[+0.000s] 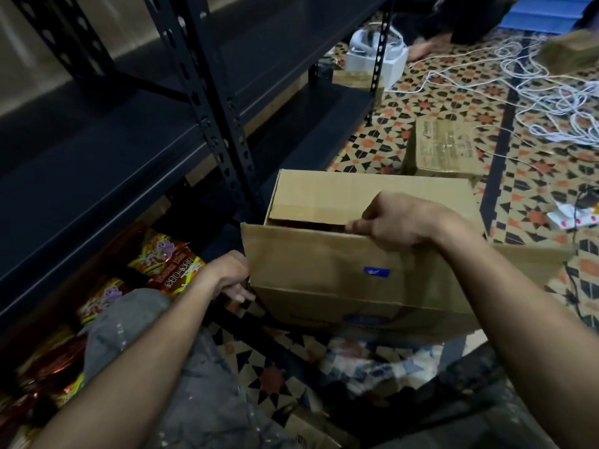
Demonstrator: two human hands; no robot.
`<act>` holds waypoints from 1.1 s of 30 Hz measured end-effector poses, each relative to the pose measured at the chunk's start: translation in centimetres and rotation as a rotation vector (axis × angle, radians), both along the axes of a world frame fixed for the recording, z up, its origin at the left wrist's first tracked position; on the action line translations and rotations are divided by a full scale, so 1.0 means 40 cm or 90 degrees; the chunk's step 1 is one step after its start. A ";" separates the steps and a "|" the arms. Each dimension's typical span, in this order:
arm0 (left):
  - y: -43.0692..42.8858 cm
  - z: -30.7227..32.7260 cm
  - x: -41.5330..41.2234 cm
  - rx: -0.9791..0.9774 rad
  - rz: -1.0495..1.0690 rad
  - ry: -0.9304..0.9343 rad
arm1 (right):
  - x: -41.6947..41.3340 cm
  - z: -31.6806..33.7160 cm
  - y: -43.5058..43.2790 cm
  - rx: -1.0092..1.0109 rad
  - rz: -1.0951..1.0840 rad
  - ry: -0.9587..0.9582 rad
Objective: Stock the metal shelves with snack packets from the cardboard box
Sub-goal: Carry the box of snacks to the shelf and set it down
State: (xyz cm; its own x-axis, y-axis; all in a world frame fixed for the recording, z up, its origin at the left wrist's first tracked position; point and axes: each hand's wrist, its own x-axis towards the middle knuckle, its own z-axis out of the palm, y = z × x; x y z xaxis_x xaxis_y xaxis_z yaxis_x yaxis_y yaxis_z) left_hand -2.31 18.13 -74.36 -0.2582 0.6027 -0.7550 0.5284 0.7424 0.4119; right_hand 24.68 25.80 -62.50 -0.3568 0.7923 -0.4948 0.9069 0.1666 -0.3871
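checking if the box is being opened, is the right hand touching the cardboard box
Touching. The head view shows the right hand curled over the front flap of the cardboard box.

Saw the cardboard box (324, 277) at frame centre: brown corrugated, upright, top flaps raised and partly open, small blue sticker on its near face. Metal shelves (207, 102) ran across the upper left, with dark slotted uprights and dark boards. Snack packets (165, 267) lay at lower left under the lowest board I could see, red-orange foil with yellow print, in a row just left of the box.
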 end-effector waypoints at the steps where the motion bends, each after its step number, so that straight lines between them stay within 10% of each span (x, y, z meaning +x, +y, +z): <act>1: 0.001 -0.006 -0.002 0.028 0.005 -0.006 | -0.005 0.016 -0.016 -0.052 0.063 -0.016; 11: 0.070 -0.034 0.002 0.161 -0.014 0.214 | 0.005 -0.186 -0.161 -0.137 0.127 -0.053; 18: 0.084 -0.030 0.017 0.164 -0.017 0.208 | 0.042 -0.341 -0.209 0.196 0.114 -0.093; 25: 0.001 -0.031 0.080 0.358 -0.203 0.542 | 0.050 -0.359 -0.170 0.220 0.131 -0.031; 28: -0.001 -0.027 0.137 0.526 -0.216 0.421 | 0.078 -0.360 -0.139 0.097 0.167 0.038; 33: 0.044 -0.096 0.196 0.263 -0.475 0.202 | 0.114 -0.338 -0.109 -0.134 0.025 0.118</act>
